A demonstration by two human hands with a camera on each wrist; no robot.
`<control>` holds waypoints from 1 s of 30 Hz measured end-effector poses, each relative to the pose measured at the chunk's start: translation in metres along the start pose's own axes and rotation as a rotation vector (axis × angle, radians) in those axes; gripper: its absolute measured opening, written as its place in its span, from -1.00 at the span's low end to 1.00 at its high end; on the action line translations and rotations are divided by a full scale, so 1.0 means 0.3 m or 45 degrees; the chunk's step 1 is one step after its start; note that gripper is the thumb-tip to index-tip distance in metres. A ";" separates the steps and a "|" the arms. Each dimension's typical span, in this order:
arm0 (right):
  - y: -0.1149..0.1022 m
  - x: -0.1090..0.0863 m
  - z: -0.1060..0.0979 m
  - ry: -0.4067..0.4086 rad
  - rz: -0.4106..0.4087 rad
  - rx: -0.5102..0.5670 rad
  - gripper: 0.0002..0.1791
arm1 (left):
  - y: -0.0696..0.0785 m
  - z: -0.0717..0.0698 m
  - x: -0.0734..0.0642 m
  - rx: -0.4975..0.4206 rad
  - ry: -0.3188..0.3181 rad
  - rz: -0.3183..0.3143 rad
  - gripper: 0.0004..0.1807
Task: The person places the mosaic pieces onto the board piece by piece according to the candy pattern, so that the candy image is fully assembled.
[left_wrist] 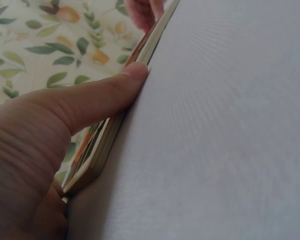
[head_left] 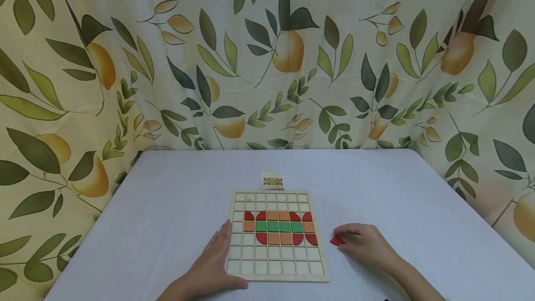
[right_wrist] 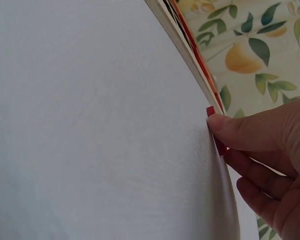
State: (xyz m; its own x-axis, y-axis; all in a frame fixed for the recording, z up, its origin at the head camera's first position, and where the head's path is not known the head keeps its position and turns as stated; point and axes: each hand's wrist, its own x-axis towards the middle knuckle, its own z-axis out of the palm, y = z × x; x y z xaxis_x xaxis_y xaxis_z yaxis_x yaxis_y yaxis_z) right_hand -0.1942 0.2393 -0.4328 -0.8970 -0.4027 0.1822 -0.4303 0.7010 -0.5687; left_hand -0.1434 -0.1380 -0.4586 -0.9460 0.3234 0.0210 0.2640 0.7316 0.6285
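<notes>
A square wooden grid board (head_left: pixel 288 278) lies flat on the table. Red, orange and green tiles (head_left: pixel 278 227) fill part of its middle rows; the red ones have rounded edges. My left hand (head_left: pixel 212 262) rests at the board's front left corner, straight fingers along the left side and thumb against the front edge (left_wrist: pixel 121 117). To the right of the board, my right hand (head_left: pixel 369 246) pinches a small red tile (head_left: pixel 336 240) between thumb and fingers. That tile (right_wrist: pixel 220 145) is low over the cloth, and the fingers partly cover it.
Behind the board's far edge lies a small pattern card (head_left: pixel 271 181) showing a similar coloured design on a grid. White cloth (head_left: pixel 175 199) covers the table. A curtain (head_left: pixel 259 87) printed with leaves and fruit hangs behind and at both sides.
</notes>
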 end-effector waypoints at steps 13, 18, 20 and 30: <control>-0.001 0.007 0.005 -0.012 0.033 -0.013 -0.73 | 0.000 -0.002 -0.001 -0.007 0.003 0.011 0.50; -0.018 0.018 0.014 0.008 0.013 0.013 -0.73 | -0.001 -0.001 0.001 -0.002 0.002 0.006 0.51; -0.027 0.026 0.020 0.005 -0.002 0.019 -0.73 | -0.002 -0.001 0.002 -0.002 -0.001 0.003 0.51; -0.067 0.066 0.043 -0.021 -0.089 0.056 -0.73 | -0.006 0.002 0.003 0.004 0.005 0.014 0.52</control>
State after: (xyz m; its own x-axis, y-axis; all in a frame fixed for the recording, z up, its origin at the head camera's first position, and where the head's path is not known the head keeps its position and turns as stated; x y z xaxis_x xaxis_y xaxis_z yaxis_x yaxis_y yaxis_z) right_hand -0.2020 0.2097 -0.4282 -0.8632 -0.4593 0.2097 -0.4863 0.6446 -0.5899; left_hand -0.1444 -0.1385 -0.4602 -0.9439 0.3289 0.0306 0.2747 0.7301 0.6257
